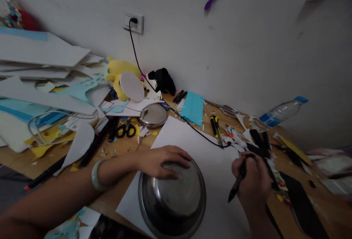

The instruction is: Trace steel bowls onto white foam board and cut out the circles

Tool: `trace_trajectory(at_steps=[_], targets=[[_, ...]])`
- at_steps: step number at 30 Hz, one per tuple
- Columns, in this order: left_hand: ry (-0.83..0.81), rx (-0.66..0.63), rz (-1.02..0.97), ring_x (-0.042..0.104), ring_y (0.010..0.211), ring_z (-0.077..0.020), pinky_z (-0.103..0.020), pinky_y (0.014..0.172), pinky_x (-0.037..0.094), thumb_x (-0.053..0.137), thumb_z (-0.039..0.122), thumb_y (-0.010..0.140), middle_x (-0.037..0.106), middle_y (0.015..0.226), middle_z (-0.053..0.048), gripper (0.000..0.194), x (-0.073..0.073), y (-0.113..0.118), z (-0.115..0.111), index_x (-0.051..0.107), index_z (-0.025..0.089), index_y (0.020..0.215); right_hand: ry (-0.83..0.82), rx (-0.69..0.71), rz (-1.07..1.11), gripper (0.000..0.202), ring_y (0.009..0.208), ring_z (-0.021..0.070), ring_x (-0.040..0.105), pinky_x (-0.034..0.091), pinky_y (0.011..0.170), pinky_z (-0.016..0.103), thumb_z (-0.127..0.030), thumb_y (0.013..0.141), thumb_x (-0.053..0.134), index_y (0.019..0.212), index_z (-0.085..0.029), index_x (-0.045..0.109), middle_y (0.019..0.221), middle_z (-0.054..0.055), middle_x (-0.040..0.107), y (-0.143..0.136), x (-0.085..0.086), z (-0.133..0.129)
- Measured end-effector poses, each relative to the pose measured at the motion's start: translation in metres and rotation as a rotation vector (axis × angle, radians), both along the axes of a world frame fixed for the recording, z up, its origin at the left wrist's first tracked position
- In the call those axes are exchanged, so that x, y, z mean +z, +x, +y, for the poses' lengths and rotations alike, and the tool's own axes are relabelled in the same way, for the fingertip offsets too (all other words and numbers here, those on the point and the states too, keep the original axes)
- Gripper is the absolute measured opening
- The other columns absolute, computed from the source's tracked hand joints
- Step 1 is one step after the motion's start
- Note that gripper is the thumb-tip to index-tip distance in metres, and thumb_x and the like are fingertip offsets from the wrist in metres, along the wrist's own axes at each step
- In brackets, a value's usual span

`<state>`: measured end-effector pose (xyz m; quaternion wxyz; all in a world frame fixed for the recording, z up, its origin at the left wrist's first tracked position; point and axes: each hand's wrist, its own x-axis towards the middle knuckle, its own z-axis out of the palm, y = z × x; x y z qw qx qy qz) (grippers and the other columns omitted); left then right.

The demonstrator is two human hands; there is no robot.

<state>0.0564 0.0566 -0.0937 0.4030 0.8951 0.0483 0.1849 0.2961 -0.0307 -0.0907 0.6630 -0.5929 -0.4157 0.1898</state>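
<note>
An upturned metal bowl (176, 198) rests rim-down on a large white sheet of paper (220, 173). My left hand (166, 162) lies over the bowl's base with the fingers stretched out, and a pale bangle (96, 176) circles that wrist. To the right of the bowl, my right hand (253, 176) grips a black pen (237, 187), whose tip points down and to the left above the sheet, apart from the bowl. Whether the tip touches the paper I cannot tell.
Black scissors (126, 131) and a round metal lid (153, 116) lie left of the sheet's top. A yellow-black utility knife (216, 129) and a black cable (198, 132) are beyond it. A plastic bottle (282, 113) leans right; paper scraps (35, 99) pile up left.
</note>
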Motion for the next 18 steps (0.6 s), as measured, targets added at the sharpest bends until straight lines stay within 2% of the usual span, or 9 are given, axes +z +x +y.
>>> trace_trajectory(at_steps=[3,8,18], targets=[[0.006,-0.009,-0.012,0.046,0.12,-0.0225,-0.037,0.103,0.034,0.059,0.021,0.08,0.053,0.126,-0.018,0.036,0.0,-0.001,0.002,0.058,0.009,0.114,-0.118,0.176,0.221,0.023,0.038,0.0082,0.031,0.023,0.04,0.019,-0.044,0.083,0.051,0.087,-0.021,0.051,0.042,-0.008,0.038,0.004,-0.019,0.004],[-0.005,-0.009,-0.015,0.045,0.121,-0.0218,-0.037,0.103,0.034,0.059,0.021,0.081,0.052,0.126,-0.017,0.035,-0.001,-0.001,0.003,0.057,0.011,0.114,-0.203,0.29,0.498,0.025,0.033,0.0061,0.027,0.019,0.034,0.017,-0.044,0.08,0.054,0.089,-0.021,0.052,0.041,-0.01,0.036,0.007,-0.024,0.008],[-0.004,-0.008,0.015,0.044,0.122,-0.0216,-0.038,0.103,0.033,0.058,0.021,0.082,0.051,0.128,-0.015,0.034,0.001,-0.001,0.003,0.056,0.015,0.115,-0.245,0.325,0.462,0.029,0.032,0.006,0.027,0.02,0.032,0.016,-0.048,0.08,0.053,0.089,-0.021,0.051,0.041,-0.01,0.035,0.012,-0.033,0.012]])
